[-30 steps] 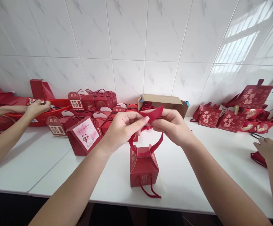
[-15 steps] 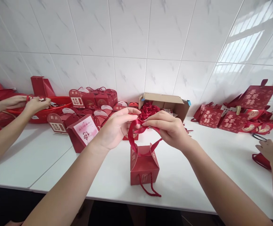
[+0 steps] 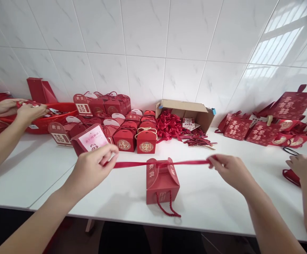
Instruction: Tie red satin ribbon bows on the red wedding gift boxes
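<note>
Biggest first: the tiled wall (image 3: 145,31) fills the back, and up against it runs the long white table (image 3: 211,204), carrying everything here. On the left, red boxes (image 3: 124,139) crowd together in rows near the wall, presumably pushed back to stay out of the arms' way. Farther left, a red basin (image 3: 49,127), with another person's hands (image 3: 33,112) working above it. Behind centre, a cardboard carton (image 3: 206,118) lies with its open side facing us, likely so the heap of ribbons (image 3: 167,127) at its mouth can be reached easily.

Now the hands! Left hand (image 3: 93,167) out to one side, right hand (image 3: 230,171) out to the other, well apart. The left grip is curled closed around ribbon; the right grip is a fingertip pinch, no gap showing, on the opposite end. Between them, on the table directly in front of the wearer, sits the small red box (image 3: 162,187), upright, probably centred so both arms can pull evenly. Across its top flaps goes the red ribbon (image 3: 132,164), nearly straight, evidently under tension; knotted or merely threaded there, I can't tell. Smallest, a twisted cord (image 3: 173,213) loops off the near face.
</note>
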{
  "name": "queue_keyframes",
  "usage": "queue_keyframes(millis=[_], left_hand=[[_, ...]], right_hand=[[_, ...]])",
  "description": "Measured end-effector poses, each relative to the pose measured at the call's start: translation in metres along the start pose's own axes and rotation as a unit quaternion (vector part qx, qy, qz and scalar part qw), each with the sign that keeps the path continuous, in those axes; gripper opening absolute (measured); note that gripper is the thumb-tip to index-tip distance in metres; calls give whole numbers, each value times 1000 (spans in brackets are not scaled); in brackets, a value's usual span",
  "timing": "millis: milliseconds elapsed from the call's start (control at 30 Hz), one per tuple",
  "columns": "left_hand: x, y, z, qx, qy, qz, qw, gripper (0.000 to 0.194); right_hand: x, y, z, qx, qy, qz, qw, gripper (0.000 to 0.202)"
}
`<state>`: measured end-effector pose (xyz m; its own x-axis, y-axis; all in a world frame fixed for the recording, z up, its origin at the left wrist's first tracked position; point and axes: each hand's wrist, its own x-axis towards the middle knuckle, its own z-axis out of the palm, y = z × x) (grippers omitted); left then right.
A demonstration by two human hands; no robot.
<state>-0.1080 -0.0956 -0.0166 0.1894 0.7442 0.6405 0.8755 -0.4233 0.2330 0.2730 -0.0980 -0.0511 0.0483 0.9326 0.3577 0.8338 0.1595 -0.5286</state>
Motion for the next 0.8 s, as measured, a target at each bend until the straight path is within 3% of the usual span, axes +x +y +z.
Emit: queue_keyframes(millis=[67,100,133,200,300,367,467,567,667,800], left_hand=[[-24,-30,11,-11,-114,-39,993,5],[-34,-42,17,-28,-162,-49,985,4],[-42,-49,24,-45,-184,-42,981,5],[-47,-52,36,-75,-178,-36,981,9],[-37,-28,47,-146,-116,-61,980,14],[-25,-3,52,-232,-120,-106,960,18],[-12,29,59,-356,-196,-151,901,24],[-9,44,66,-393,-241,-172,871,31],[-9,46,69,-416,-265,-201,846,36],[-7,45,65,-415,-313,-216,827,33]], right_hand=[[-12,34,5,-43,-134,70,988,37],[-17,45,8,-38,-173,73,982,34],[-20,51,12,-28,-186,71,980,30],[-20,48,19,-5,-148,59,987,33],[-10,15,27,37,-80,47,995,43],[-2,-13,32,96,-116,15,988,41],[7,-42,43,178,-224,-33,958,41],[11,-50,56,234,-305,-3,923,45],[14,-46,62,279,-377,32,883,49],[17,-40,59,355,-413,28,839,47]])
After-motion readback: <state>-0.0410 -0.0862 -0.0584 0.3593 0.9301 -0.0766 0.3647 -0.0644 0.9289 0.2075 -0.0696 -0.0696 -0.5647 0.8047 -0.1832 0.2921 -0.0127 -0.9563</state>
